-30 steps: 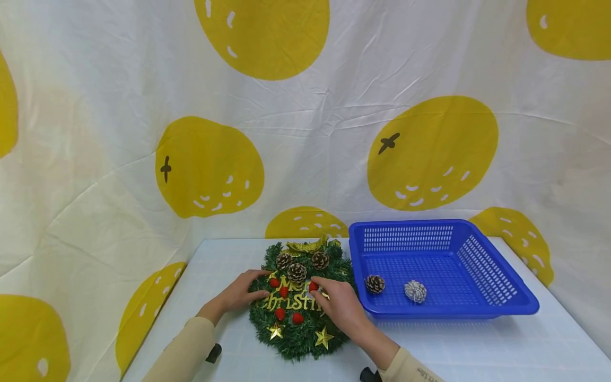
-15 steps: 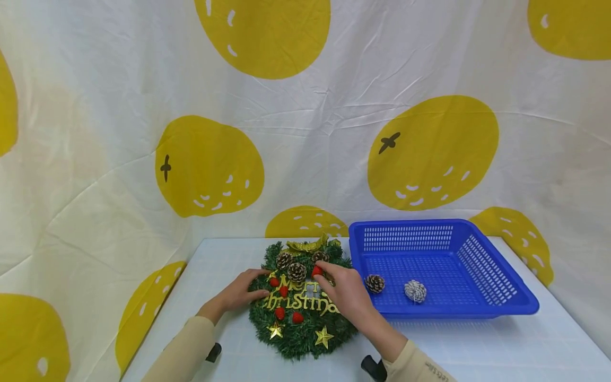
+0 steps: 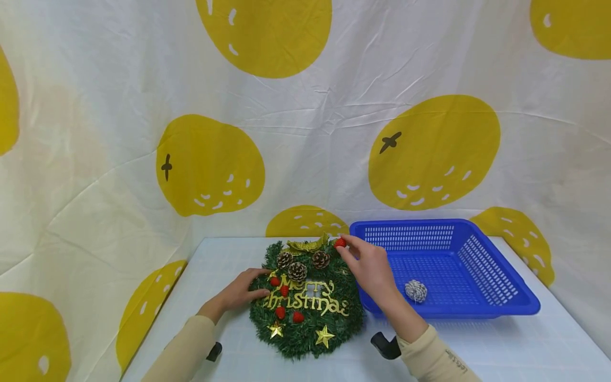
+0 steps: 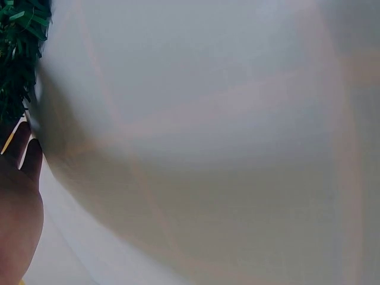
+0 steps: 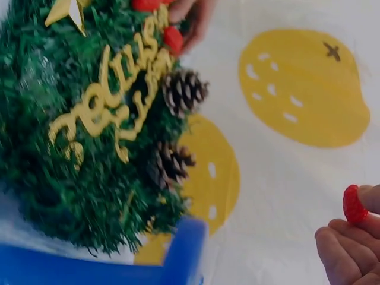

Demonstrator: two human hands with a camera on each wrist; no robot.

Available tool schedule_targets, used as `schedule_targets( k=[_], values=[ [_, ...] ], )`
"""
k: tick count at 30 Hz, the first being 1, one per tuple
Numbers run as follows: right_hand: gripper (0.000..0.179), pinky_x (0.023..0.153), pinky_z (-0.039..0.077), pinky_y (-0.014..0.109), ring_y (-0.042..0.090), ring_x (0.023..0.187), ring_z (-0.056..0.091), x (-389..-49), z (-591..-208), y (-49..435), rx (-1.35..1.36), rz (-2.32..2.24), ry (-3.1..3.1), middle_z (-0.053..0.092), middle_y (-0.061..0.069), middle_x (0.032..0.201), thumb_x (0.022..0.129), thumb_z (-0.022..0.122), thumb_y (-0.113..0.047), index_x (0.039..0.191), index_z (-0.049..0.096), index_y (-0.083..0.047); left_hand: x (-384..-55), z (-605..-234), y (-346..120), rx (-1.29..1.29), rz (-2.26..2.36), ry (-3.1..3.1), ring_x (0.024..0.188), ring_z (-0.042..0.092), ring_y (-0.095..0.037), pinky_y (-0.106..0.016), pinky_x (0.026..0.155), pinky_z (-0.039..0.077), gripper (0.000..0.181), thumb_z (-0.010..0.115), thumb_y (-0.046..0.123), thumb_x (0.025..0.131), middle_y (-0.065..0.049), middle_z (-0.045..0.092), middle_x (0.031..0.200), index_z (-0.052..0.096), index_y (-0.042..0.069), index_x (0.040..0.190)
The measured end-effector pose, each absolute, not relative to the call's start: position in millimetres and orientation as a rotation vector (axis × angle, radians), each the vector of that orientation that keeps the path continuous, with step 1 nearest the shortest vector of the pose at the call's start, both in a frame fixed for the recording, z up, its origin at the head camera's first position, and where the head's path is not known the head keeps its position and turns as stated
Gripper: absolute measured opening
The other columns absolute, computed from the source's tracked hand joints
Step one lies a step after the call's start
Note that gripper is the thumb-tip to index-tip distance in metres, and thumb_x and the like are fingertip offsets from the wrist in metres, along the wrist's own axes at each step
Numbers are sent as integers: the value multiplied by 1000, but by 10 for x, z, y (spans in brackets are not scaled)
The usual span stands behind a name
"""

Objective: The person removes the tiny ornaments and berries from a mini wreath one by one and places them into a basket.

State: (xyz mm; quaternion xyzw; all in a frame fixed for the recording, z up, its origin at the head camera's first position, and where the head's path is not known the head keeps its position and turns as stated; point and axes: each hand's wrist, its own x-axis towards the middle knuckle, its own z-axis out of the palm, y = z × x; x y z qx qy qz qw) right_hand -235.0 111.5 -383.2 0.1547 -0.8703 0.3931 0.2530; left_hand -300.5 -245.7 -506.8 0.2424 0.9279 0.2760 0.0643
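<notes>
A green Christmas wreath (image 3: 267,331) lies on the table, with gold "Merry Christmas" lettering (image 3: 305,302) across its middle. My left hand (image 3: 237,292) rests at its left side, thumb and fingers spread over the greenery. Over the wreath's upper right, my right hand (image 3: 371,265) pinches a small red strawberry ornament (image 5: 354,205) between thumb and fingers. Beside it is a brown pine cone (image 3: 320,259), one of several cones near the gold bow (image 3: 305,245). More red strawberries, such as this strawberry (image 3: 298,317), and gold stars, one being this star (image 3: 324,337), sit lower down.
A blue perforated basket (image 3: 513,281) stands right of the wreath, close against it. Inside it lies a white pine cone (image 3: 416,291); my right hand and forearm cover the basket's left part. A white curtain (image 3: 329,159) printed with yellow fruit hangs behind the table.
My right hand has carried the strawberry up and to the right, from the lettering past the right pine cone. It now hides the basket's brown cone. My left hand stays in place.
</notes>
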Motion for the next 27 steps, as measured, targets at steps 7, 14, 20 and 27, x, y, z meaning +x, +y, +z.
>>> schedule_targets(
  k=[7, 14, 20, 27],
  values=[
    [34, 53, 49, 29, 27, 87, 72, -2417, -3758, 1303, 369, 1067, -2403, 73, 13, 102, 92, 70, -18, 123, 68, -4, -3019, -5063, -2442, 727, 842, 2804, 135, 37, -39, -60, 106, 32, 63, 62, 46, 94, -15, 44, 145, 45, 14, 145],
    [35, 70, 56, 43, 30, 91, 70, -2494, -3723, 1493, 291, 1021, -2477, 72, 15, 105, 93, 69, -19, 125, 67, -3, -3034, -5064, -2448, 771, 831, 2813, 134, 39, -39, -60, 105, 32, 63, 62, 46, 95, -16, 46, 144, 45, 12, 145],
    [35, 76, 55, 46, 31, 93, 69, -2553, -3739, 1628, 286, 1001, -2542, 72, 16, 107, 94, 68, -17, 125, 66, -1, -3035, -5065, -2445, 774, 824, 2812, 134, 39, -39, -60, 106, 32, 63, 62, 46, 94, -15, 46, 143, 46, 12, 145],
    [35, 77, 54, 46, 30, 91, 68, -2603, -3793, 1681, 301, 952, -2596, 72, 14, 104, 92, 70, -19, 122, 68, 0, -3020, -5068, -2442, 747, 841, 2802, 134, 39, -40, -61, 105, 32, 63, 63, 46, 94, -16, 45, 144, 45, 12, 145]
  ],
)
